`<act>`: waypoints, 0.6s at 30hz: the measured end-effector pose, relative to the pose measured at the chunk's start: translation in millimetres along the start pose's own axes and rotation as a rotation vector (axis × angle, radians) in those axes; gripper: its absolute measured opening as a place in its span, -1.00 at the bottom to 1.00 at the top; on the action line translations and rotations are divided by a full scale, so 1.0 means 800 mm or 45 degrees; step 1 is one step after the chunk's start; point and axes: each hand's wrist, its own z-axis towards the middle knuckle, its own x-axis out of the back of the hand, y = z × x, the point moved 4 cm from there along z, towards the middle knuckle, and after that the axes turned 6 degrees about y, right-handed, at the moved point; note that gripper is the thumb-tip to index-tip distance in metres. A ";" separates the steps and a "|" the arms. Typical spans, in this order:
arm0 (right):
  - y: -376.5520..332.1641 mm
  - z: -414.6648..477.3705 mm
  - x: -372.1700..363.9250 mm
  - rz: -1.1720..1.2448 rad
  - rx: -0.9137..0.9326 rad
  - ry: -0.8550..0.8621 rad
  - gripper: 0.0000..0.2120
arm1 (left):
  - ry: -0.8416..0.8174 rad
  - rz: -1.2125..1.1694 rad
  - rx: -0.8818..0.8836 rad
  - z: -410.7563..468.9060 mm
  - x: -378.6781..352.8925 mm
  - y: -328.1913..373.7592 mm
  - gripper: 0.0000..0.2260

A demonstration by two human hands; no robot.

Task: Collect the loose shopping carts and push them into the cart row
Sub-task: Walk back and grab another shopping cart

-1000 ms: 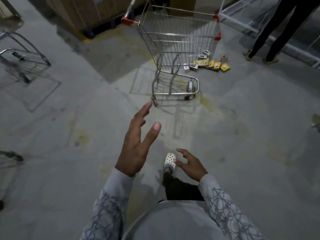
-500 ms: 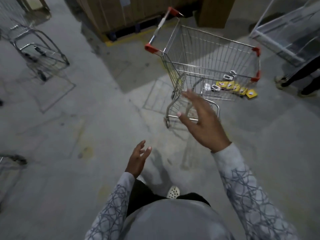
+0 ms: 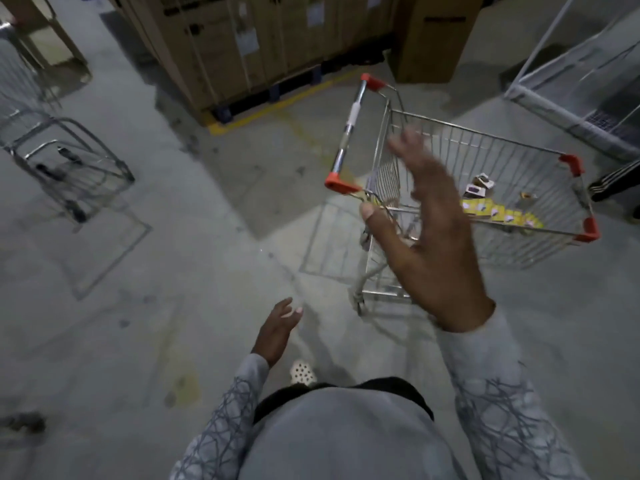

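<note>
Right hand point(image 3: 429, 244) nearer, fingers point(image 3: 408, 147) over cart point(image 3: 512, 161)

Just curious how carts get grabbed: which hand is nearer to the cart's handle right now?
Right. The right hand is raised and open over the cart, thumb beside the handle's red end. The left hand hangs low, well short of it.

A store's stockroom: strapped cardboard cartons point(image 3: 242, 46) on bare concrete floor point(image 3: 173, 271).
</note>
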 end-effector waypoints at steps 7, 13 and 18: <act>0.162 -0.016 -0.194 -0.152 -0.421 -0.428 -0.47 | 0.012 -0.184 -0.476 0.128 0.074 0.245 -0.62; 0.219 0.037 -0.254 -0.259 -0.412 -0.507 -0.55 | -0.203 -0.264 -0.931 0.156 0.083 0.435 -0.61; 0.285 0.134 -0.292 -0.168 -0.517 -0.355 -0.58 | -0.367 -0.204 -1.021 0.259 0.049 0.509 -0.58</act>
